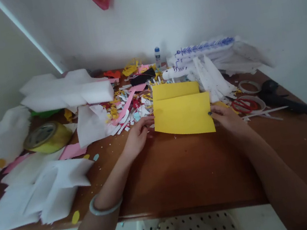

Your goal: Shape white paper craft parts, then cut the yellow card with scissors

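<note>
A folded sheet of yellow paper (183, 115) is held up over the brown table, its rear part showing above the front fold. My left hand (138, 135) pinches its left edge. On the opposite edge my right hand (226, 116) has its fingers closed, the thumb on the near face. Behind the sheet lies a heap of paper scraps (128, 105) in white, pink, yellow and red. Close to my right hand are red-handled scissors (245, 105), partly over a roll of tape (252, 102).
A glue bottle (158, 56) stands by the wall. White foam pieces (66, 94) and a wide roll of yellow tape (47, 137) lie left, with folded white sheets (49, 185) nearer. A black glue gun (284, 98) with a cord is at the right. The table's front edge (194, 209) is near my body.
</note>
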{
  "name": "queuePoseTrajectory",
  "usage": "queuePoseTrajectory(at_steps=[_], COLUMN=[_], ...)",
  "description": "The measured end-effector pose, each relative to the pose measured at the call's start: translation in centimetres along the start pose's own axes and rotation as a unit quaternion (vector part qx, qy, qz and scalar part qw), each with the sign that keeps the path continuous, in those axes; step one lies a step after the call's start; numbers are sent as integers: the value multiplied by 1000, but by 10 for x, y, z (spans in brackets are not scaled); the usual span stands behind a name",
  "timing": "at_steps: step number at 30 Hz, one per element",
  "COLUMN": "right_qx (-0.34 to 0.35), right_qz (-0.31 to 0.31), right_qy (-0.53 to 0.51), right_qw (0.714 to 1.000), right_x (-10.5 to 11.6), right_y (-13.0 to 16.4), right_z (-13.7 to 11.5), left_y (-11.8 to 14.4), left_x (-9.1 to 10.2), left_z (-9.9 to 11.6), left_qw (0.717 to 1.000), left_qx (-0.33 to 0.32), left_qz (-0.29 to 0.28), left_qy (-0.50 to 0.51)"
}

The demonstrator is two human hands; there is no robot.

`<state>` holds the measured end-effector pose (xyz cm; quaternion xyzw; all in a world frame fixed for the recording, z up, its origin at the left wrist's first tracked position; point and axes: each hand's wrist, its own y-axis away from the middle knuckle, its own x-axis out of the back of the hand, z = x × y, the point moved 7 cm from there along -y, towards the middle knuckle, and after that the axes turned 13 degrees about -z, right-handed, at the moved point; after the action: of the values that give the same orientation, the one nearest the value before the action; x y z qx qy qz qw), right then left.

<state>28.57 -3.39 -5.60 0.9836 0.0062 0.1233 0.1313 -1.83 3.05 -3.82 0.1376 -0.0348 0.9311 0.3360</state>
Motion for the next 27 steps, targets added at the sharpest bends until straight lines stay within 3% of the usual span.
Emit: queuePoseTrajectory(at_steps=[10, 14, 18, 23, 27], right_qx=[27, 35, 39, 53, 77], right_qz=[-7, -9, 6, 41, 48], right_qy=[57, 140, 219, 295, 363], right_qw=[998, 989, 975, 953, 927], right_x=[0, 1, 0, -8, -16], right_y=[-2, -3, -4, -2, -3], right_z=[-1, -3, -4, -10, -14], left_y=[2, 6, 7, 7, 7], left_x=[2, 4, -5, -12, -15], left_z=[17, 27, 33, 27, 28], left_qw=[969, 935, 901, 886, 879], left_qx=[-104, -131, -170, -159, -161], left_qz=[19, 46, -2, -61, -70], left_qy=[-224, -327, -398, -431, -444])
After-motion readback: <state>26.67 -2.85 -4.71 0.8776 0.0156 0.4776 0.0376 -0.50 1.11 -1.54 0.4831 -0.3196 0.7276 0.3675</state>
